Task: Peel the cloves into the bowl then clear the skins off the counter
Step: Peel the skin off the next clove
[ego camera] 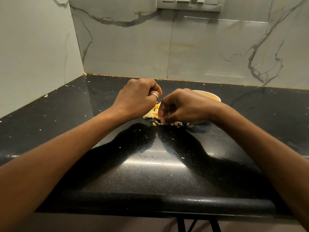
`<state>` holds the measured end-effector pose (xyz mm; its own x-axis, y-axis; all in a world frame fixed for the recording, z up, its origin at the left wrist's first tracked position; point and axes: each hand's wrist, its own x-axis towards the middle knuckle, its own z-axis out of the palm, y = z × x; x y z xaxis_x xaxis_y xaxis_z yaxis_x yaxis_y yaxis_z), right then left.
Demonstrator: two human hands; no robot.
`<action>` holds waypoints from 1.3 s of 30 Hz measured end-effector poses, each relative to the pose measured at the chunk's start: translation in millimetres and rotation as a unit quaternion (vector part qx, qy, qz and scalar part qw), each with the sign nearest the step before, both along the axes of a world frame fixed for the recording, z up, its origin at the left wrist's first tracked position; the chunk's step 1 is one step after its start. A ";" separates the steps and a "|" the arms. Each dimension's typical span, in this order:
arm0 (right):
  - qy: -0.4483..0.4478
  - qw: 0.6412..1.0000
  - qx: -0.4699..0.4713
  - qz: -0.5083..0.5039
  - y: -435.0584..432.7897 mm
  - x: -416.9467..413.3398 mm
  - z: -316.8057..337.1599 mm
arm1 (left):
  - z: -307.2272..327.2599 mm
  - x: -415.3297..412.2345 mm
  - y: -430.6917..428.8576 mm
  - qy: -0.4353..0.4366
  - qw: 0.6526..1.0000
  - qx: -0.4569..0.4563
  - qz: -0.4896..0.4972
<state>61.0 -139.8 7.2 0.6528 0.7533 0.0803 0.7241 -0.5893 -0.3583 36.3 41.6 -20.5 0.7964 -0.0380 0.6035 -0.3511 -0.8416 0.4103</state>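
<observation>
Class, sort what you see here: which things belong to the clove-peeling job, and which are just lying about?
Belongs to the job: left hand; right hand, pinching at the skins; bowl behind the right hand; counter, flecked with scraps.

Just there: ring on the left hand; switch panel; marble wall tiles.

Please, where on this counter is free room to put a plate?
Free: the counter left of the left hand to the side wall, and the strip along its front edge. Crowded: garlic skins and bowl by the right hand.
</observation>
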 end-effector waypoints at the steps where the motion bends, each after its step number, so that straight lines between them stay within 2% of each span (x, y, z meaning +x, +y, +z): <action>1: -0.001 1.000 0.001 0.000 0.3 0.4 -0.3 | 0.0 -0.2 0.0 0.003 1.000 -0.001 -0.001; 9: -0.032 0.999 0.017 -0.001 1.5 -0.4 -1.7 | 1.0 -3.6 -1.0 0.015 1.000 0.006 0.003; 14: -0.052 0.990 0.121 -0.040 -3.3 6.0 1.4 | 3.8 -4.9 -1.2 0.021 1.000 -0.017 -0.016; 18: -0.039 0.973 0.208 -0.097 -2.1 10.4 -0.8 | 6.4 -8.6 -6.6 0.091 0.987 -0.102 -0.081; 22: 0.014 0.958 0.258 -0.125 0.8 10.1 -2.3 | 6.0 -9.5 -8.8 0.141 0.964 -0.180 -0.133; 25: 0.031 0.958 0.254 -0.130 3.2 8.0 -4.2 | 2.9 -8.8 -9.5 0.149 0.958 -0.205 -0.132; 33: 0.051 0.972 0.206 -0.105 -10.1 8.3 12.0 | 2.3 -2.7 -3.5 0.101 0.976 -0.172 -0.082; 39: 0.099 0.993 0.065 -0.020 -18.1 -1.3 22.7 | 1.2 -2.0 -3.4 0.075 0.986 -0.140 -0.054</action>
